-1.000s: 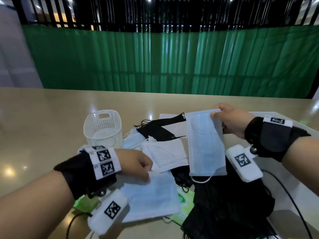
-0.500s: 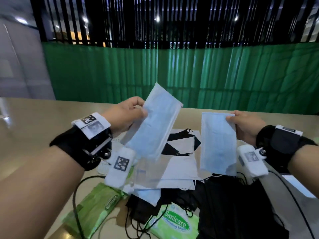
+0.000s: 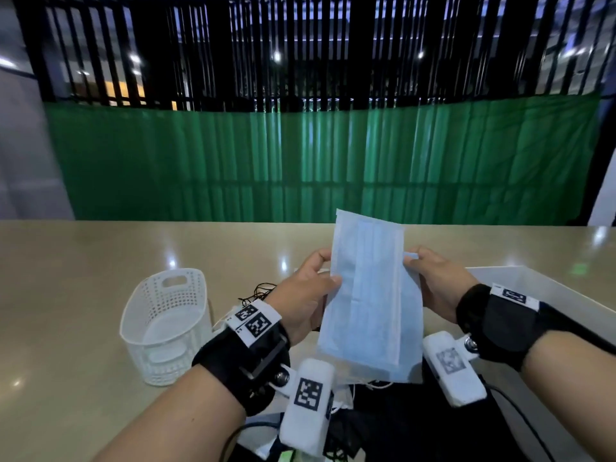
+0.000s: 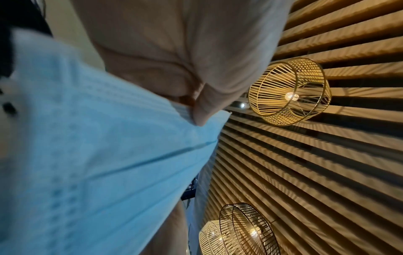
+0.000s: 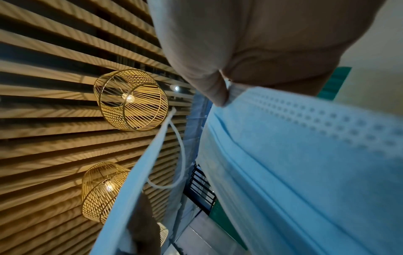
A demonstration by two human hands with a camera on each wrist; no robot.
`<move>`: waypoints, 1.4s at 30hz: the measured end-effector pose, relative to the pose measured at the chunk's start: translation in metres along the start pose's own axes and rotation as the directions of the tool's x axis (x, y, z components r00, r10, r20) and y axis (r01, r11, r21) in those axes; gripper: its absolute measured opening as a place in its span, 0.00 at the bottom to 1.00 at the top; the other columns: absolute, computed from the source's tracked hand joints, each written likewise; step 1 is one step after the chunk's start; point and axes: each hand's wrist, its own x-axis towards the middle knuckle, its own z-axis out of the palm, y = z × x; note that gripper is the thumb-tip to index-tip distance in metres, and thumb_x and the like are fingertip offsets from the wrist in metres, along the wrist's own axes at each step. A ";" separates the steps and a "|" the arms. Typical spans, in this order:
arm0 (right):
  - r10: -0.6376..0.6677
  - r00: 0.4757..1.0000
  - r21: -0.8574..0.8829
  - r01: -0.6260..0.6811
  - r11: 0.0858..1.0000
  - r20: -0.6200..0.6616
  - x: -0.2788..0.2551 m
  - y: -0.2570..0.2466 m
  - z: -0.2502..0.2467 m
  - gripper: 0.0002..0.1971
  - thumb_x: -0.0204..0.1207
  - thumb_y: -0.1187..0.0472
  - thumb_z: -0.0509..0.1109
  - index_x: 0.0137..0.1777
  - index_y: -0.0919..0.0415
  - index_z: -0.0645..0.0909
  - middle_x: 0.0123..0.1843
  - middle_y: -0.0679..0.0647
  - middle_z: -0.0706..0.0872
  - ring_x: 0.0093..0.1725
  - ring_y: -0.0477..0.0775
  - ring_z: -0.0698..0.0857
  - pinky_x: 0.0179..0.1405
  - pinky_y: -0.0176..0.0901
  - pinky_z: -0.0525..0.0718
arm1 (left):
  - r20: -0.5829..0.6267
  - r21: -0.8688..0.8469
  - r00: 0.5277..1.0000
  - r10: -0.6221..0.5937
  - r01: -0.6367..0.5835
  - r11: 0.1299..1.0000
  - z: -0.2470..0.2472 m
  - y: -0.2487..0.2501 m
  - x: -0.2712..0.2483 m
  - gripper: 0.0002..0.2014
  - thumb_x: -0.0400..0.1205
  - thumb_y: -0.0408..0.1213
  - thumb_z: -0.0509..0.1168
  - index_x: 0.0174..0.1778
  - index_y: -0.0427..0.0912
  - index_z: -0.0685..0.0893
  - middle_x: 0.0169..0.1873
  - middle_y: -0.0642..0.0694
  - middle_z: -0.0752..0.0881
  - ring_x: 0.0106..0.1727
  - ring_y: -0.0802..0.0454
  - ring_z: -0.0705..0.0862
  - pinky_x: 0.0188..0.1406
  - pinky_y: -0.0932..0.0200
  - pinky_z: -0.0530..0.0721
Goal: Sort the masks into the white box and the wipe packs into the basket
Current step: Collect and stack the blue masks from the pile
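**Two blue masks held up between both hands, box to the right**

Head view: the left hand [image 3: 305, 296] and right hand [image 3: 433, 281] each pinch an edge of the blue masks [image 3: 366, 295], held upright with the long axis vertical. The white box [image 3: 520, 278] lies just right of the masks, nearer the right hand; the basket [image 3: 166, 325] stands left of them.

Left wrist view: a thumb presses one mask's border.

Right wrist view: only here are two separate masks seen, with an ear loop [image 5: 181, 155] between.

A green curtain [image 3: 300, 161] hung at twelve o'clock behind the shiny table [image 3: 66, 295]. Gold wire lamps [image 4: 290, 91] glowed overhead.
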 end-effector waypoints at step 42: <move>-0.012 0.876 0.056 -0.017 0.998 0.482 -0.005 0.013 0.031 0.45 0.40 0.45 0.88 0.61 0.54 0.80 0.55 0.52 0.89 0.51 0.50 0.88 0.40 0.43 0.87 | -0.422 0.026 0.896 0.136 -0.138 0.990 0.007 -0.032 0.013 0.10 0.77 0.29 0.68 0.38 0.46 0.74 0.30 0.47 0.77 0.32 0.50 0.75 0.41 0.52 0.77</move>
